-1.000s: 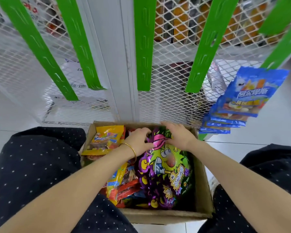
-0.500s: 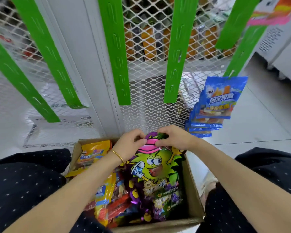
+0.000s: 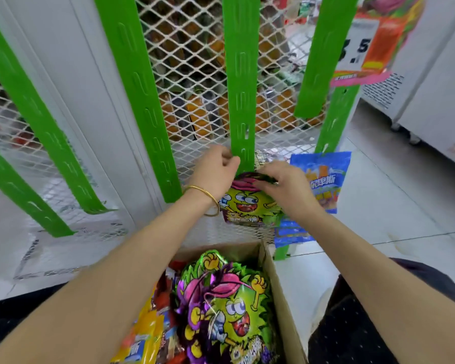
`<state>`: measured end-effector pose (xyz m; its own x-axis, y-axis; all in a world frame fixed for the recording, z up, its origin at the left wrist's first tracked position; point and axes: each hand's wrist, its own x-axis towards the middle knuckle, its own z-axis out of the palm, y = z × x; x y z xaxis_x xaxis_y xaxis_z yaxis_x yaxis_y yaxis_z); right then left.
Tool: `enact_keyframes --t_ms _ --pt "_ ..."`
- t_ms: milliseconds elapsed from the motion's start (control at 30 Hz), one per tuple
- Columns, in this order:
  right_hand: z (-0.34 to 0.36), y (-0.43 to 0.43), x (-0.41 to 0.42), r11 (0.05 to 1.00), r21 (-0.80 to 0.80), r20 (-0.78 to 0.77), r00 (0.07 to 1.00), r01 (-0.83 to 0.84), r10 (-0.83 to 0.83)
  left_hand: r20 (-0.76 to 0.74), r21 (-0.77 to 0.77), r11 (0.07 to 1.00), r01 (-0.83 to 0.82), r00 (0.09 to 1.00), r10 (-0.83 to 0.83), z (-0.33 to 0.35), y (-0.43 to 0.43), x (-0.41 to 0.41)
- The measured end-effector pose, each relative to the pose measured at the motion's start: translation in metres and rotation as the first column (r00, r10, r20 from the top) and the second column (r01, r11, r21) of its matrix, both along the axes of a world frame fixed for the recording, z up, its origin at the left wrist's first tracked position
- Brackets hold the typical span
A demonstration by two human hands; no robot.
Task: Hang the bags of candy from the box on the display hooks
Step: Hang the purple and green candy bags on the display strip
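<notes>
A purple and green candy bag (image 3: 247, 206) with a cartoon face is held up against the lower end of a green display strip (image 3: 241, 101). My left hand (image 3: 214, 174) pinches the bag's top at the strip's left edge. Gripping the bag's top right corner is my right hand (image 3: 284, 185). Below, a cardboard box (image 3: 281, 292) between my knees holds more bags, with another purple and green bag (image 3: 226, 308) on top and yellow bags (image 3: 142, 345) on the left. The strip's hooks are hidden behind my hands.
Blue candy bags (image 3: 323, 177) hang on the green strip to the right. More green strips (image 3: 139, 101) hang over a white wire mesh rack (image 3: 195, 74). A price sign (image 3: 357, 48) hangs top right. A white cabinet (image 3: 436, 88) stands on the tiled floor at right.
Both hands lifted one purple and green bag out of the box and up to the bottom of the green strip. The view tilted upward.
</notes>
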<state>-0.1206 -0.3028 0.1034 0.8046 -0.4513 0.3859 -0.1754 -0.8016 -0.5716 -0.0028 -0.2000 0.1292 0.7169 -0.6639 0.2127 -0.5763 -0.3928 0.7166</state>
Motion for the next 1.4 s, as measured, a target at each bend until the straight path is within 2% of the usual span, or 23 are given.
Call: enact_keyframes --t_ms 67,133,267,367,533,700,1000,1267,1400 --pt "-0.006 -0.002 0.005 1.000 -0.017 0.065 0.998 0.005 -0.004 0.004 0.007 1.000 -0.018 1.000 0.018 -0.003 -0.004 0.000" --pt "-0.008 -0.003 0.009 0.998 0.054 0.087 0.996 0.034 -0.038 -0.025 0.009 1.000 -0.015 1.000 0.015 -0.002 -0.006 0.000" --pt "-0.012 -0.005 0.014 0.988 0.099 0.034 0.992 0.120 -0.124 0.030 0.079 0.994 0.076 0.996 -0.079 0.005 -0.008 -0.001" --pt "-0.013 -0.006 0.017 0.986 0.104 0.022 0.991 0.128 -0.131 -0.002 0.117 0.985 0.126 0.992 -0.127 0.010 -0.008 -0.003" --pt "-0.015 -0.003 0.017 0.985 0.119 0.028 0.991 0.123 -0.127 -0.069 0.188 0.971 0.144 0.989 -0.134 0.013 -0.010 -0.005" --pt "-0.014 0.000 0.015 0.985 0.128 0.015 0.992 0.120 -0.123 -0.065 0.240 0.959 0.151 0.988 -0.139 0.013 -0.009 -0.005" --pt "-0.010 -0.001 0.014 0.982 0.142 0.011 0.992 0.123 -0.126 -0.187 0.240 0.961 0.135 0.978 -0.090 0.013 -0.005 0.000" --pt "-0.006 0.002 0.011 0.987 0.119 0.003 0.994 0.112 -0.114 -0.071 0.294 0.948 0.123 0.992 -0.106 0.012 -0.001 -0.001" --pt "-0.003 0.002 0.006 0.988 0.108 -0.001 0.994 0.112 -0.113 -0.134 0.273 0.953 0.131 0.986 -0.097 0.015 -0.001 -0.004"
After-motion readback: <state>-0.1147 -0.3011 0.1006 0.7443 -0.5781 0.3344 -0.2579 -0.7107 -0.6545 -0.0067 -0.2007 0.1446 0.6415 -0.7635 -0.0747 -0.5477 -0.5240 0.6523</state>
